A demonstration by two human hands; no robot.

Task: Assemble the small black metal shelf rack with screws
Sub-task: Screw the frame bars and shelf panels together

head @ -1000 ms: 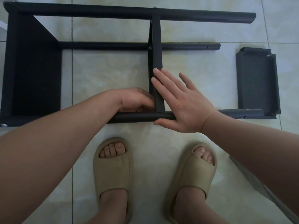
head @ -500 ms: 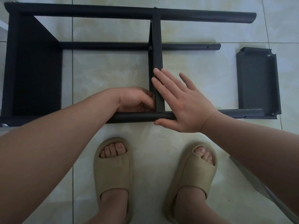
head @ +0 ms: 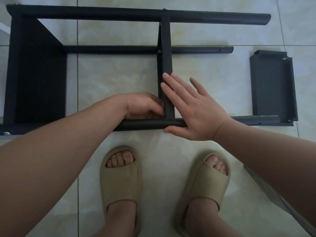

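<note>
The black metal rack lies on its side on the tile floor, its far tube (head: 102,14) at the top and its near tube (head: 145,124) by my feet. A middle shelf (head: 165,48) stands on edge between the tubes. My left hand (head: 143,106) is curled at the corner where this shelf meets the near tube, fingertips pinching a small part there, seemingly a screw, mostly hidden. My right hand (head: 193,110) lies flat with straight fingers pressing the shelf's edge, thumb along the near tube. A loose black shelf tray (head: 271,86) leans at the tube's right end.
The rack's solid end panel (head: 39,74) is at the left, with a silver screw head (head: 6,133) at its near corner. My feet in beige slippers (head: 119,182) stand just in front of the near tube. A grey strip (head: 266,190) lies at the lower right.
</note>
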